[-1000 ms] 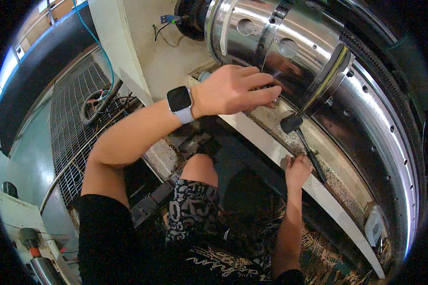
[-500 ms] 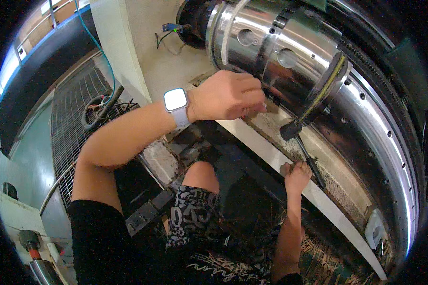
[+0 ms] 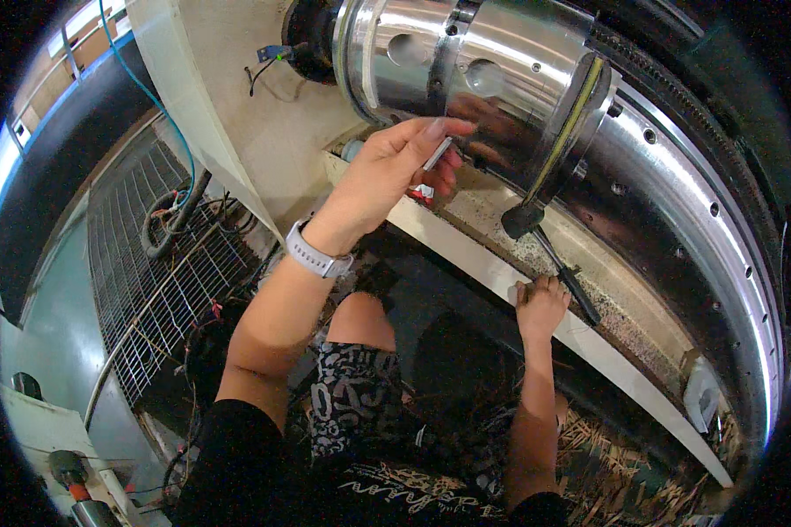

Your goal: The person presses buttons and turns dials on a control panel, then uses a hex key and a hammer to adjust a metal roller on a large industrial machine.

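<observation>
Our left hand (image 3: 387,176) pinches a thin, flat silver metal strip (image 3: 437,153) between thumb and fingers, just beside the big polished steel cylinder (image 3: 466,61). Our right hand (image 3: 540,303) grips the pale ledge (image 3: 466,259), touching a black-handled tool (image 3: 567,277).

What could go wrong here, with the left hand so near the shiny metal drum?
The left hand pinches a thin metal strip only loosely at its fingertips, so it might slip and fall into the gap below. The right hand grips the ledge beside a black handle; knocking it may be a risk.
</observation>
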`<state>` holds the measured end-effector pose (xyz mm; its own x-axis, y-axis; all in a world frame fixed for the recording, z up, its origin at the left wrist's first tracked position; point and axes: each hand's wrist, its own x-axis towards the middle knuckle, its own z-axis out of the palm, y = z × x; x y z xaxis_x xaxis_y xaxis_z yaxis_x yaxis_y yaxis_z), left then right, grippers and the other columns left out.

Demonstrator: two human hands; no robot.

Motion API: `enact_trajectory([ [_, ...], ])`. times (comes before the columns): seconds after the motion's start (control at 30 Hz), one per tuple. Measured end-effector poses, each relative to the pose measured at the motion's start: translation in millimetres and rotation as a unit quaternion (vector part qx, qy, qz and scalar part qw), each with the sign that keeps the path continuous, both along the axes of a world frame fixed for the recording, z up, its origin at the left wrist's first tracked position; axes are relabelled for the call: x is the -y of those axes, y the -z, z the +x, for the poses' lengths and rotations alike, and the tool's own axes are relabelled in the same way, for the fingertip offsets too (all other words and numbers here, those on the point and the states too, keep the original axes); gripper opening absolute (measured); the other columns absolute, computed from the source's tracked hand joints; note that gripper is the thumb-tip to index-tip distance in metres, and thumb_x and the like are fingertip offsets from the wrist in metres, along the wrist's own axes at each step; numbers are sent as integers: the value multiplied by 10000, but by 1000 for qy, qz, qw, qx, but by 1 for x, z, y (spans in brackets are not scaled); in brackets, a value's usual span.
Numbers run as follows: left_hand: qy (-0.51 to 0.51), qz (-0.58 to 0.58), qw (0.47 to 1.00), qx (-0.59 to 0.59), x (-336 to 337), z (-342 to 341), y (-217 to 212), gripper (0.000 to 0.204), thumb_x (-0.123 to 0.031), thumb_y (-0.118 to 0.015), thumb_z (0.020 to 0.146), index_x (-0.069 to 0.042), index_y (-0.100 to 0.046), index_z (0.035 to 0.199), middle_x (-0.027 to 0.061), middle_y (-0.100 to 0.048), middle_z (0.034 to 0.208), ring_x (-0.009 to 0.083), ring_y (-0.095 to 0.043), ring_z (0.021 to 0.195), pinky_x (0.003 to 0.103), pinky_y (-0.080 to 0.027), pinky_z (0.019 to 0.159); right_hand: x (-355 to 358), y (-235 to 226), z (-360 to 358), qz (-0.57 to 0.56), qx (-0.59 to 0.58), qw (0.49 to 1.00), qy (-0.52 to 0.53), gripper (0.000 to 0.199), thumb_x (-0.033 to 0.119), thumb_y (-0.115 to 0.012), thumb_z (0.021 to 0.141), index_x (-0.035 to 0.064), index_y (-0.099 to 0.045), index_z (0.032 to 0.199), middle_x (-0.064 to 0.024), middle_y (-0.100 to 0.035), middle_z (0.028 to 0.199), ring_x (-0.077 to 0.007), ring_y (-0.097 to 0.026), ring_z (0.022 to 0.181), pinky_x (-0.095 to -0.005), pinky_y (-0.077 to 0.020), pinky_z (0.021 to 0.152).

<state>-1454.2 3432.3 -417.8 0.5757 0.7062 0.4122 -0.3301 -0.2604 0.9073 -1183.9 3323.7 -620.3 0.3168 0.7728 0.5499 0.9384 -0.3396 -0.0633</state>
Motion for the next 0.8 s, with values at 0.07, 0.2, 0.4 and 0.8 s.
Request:
enact_trajectory([
  [0.07, 26, 8, 998, -58, 1, -8, -3, 418, -338, -440, 943, -11, -501, 1197, 39, -577, 861, 128, -546, 782, 277, -467, 706, 2, -3, -3, -1, -4, 1000, -2, 359, 303, -661, 729, -14, -585, 879, -176, -576, 951, -315, -537, 904, -412, -377, 778],
  [0.2, 49, 102, 992, -62, -8, -16, -6, 330, -275, -462, 937, -6, -531, 1116, 30, -574, 829, 108, -534, 714, 245, -449, 641, 0, -5, -5, 4, 5, 1000, -5, 365, 313, -663, 729, -12, -590, 877, -176, -579, 971, -311, -540, 890, -405, -378, 771],
  [0.4, -255, 103, 960, 43, -10, 17, -1, 248, -258, -480, 931, -26, -565, 926, -13, -523, 659, 51, -425, 545, 202, -326, 479, 0, -1, -1, 29, 31, 999, -12, 370, 331, -664, 726, -3, -594, 870, -164, -580, 946, -309, -534, 879, -404, -378, 763],
  [0.8, -337, 338, 877, 56, -24, 22, 25, 132, -27, -633, 793, -19, -623, 923, -3, -549, 785, 87, -499, 712, 222, -415, 672, 1, -5, -4, 8, -4, 1000, -1, 332, 320, -671, 709, 27, -584, 839, -132, -561, 899, -281, -535, 854, -391, -377, 760],
])
